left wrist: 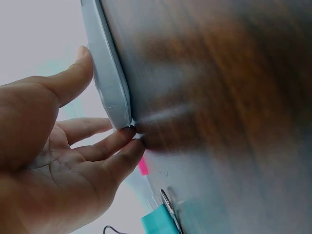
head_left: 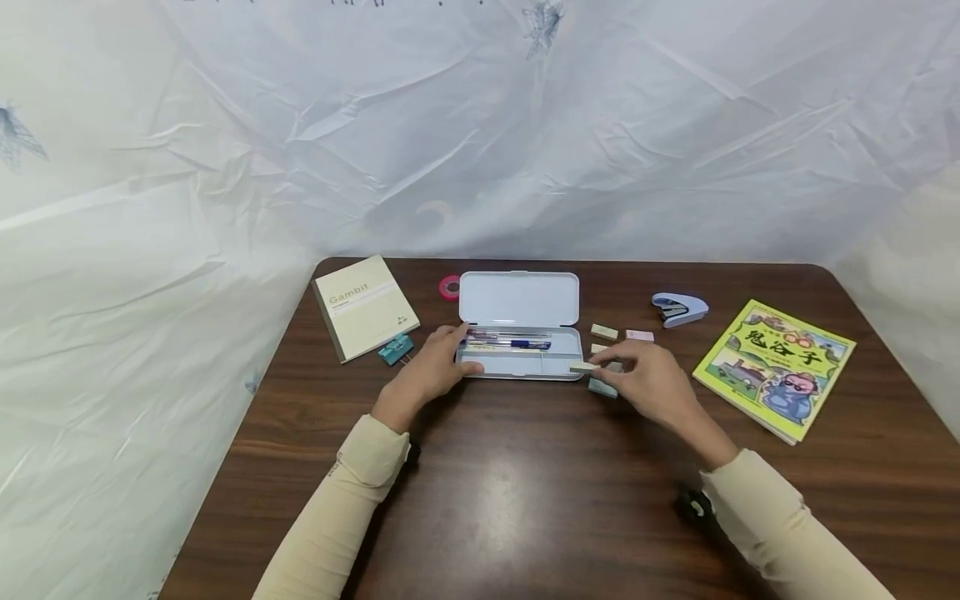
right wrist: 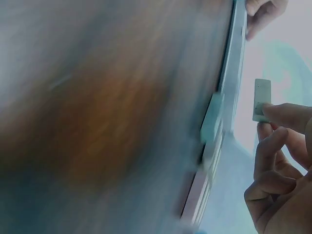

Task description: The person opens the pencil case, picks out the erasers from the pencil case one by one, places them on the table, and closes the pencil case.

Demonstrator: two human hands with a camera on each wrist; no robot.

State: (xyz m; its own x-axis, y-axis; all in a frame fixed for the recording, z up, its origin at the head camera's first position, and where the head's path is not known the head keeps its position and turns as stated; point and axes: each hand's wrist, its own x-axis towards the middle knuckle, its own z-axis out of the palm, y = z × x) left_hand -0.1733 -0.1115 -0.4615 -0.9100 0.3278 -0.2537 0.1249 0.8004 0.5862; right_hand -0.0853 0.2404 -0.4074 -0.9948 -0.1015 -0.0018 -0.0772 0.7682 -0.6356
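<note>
From the head view, the left hand [head_left: 435, 367] rests with straight, relaxed fingers against the left end of the open white plastic pencil case [head_left: 520, 364], while the right hand [head_left: 647, 379] pinches a small pale green eraser block [head_left: 583, 367] just over the case's right end. The right wrist view alone shows that block [right wrist: 261, 100] clamped between thumb and fingertip; the left wrist view shows the left fingers [left wrist: 109, 144] touching the case's corner [left wrist: 109, 87].

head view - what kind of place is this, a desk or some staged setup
Likely a staged desk: a dark wooden table backed by a crumpled white sheet, laid with stationery, namely an open pencil case, a notebook and a stapler.
</note>
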